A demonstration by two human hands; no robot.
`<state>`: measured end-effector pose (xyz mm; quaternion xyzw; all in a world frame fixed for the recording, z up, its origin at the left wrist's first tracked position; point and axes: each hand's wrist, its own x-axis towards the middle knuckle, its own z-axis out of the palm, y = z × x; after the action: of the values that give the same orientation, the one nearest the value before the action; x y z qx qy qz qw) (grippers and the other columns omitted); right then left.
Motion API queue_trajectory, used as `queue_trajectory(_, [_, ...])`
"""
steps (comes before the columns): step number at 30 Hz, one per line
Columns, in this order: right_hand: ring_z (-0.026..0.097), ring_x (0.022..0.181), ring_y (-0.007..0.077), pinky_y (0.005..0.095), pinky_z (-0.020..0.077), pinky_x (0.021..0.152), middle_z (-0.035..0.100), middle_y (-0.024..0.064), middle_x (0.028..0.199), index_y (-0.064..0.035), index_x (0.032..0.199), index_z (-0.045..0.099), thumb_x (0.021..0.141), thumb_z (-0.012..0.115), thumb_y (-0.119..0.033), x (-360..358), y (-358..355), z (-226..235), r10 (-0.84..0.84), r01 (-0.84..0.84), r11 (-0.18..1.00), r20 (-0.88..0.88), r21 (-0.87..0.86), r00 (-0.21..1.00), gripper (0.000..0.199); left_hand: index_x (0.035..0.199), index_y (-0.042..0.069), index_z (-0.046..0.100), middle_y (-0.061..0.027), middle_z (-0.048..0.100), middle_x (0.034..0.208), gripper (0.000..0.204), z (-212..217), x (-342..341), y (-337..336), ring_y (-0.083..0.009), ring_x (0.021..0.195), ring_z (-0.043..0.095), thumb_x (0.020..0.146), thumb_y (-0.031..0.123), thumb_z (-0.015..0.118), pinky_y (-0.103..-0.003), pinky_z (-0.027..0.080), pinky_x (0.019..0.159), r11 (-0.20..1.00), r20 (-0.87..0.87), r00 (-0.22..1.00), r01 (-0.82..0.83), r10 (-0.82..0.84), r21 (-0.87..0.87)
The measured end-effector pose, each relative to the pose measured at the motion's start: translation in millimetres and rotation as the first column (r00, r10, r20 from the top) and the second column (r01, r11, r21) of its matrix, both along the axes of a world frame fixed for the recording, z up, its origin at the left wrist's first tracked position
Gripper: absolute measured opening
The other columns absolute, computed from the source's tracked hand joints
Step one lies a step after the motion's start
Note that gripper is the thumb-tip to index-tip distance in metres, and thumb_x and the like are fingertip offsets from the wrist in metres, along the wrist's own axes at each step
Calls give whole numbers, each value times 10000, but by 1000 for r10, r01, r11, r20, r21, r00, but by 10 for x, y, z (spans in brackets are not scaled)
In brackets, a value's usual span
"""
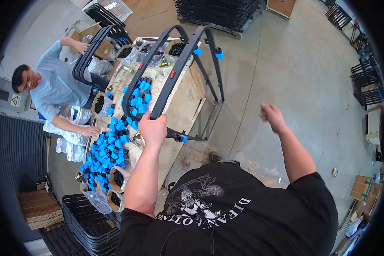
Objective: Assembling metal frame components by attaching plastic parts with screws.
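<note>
My left hand (153,129) is wrapped round the lower end of a black metal tube frame (162,94). The frame rises over the table's right edge, with small red patches on its bars and blue pieces (219,54) fitted on its legs. Out in the air to the right is my right hand (272,117), holding nothing, its fingers loosely bent and apart. Left of the frame, a heap of blue-and-black plastic parts (109,147) covers much of the wooden table (181,96).
Across the table a co-worker (59,81) has one hand on stacked black frames (99,49), the other beside the blue parts. Bags of black parts (116,178) stand at the table's edges. More black frames (91,222) lie lower left; a dark stack (217,15) stands far back.
</note>
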<state>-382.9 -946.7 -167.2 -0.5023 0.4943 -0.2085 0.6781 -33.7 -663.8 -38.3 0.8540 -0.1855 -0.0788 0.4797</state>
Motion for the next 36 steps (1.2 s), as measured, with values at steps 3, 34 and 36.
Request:
queue_trajectory(3, [586, 661, 142, 300, 465, 544, 616, 43, 834, 5, 1085, 642, 926, 687, -338, -981, 336, -754, -132, 158, 987, -364, 43, 922, 380, 795, -21, 674, -74, 646, 639, 186, 39, 116, -225, -163, 581, 581, 743, 157, 684, -343, 463, 571, 1000, 34, 999, -1, 0, 21])
queue_trajectory(34, [692, 563, 269, 422, 569, 515, 711, 159, 716, 17, 952, 692, 870, 631, -300, 1346, 1615, -2101, 682, -876, 413, -723, 251, 114, 333, 1066, 52, 739, -201, 729, 1082, 499, -3140, -2360, 5568, -362, 1005, 703, 838, 480, 621, -445, 557, 900, 535, -542, 745, 296, 389, 791])
queue_trajectory(36, [694, 548, 289, 449, 563, 461, 713, 174, 727, 34, 1031, 667, 901, 625, -299, 1512, 1580, -2311, 662, -952, 23, -718, 306, -215, 360, 1263, 85, 693, -151, 665, 1312, 396, -3116, -3002, 6289, -284, 1203, 648, 970, 295, 532, -406, 505, 1011, 561, -646, 522, 337, 557, 756])
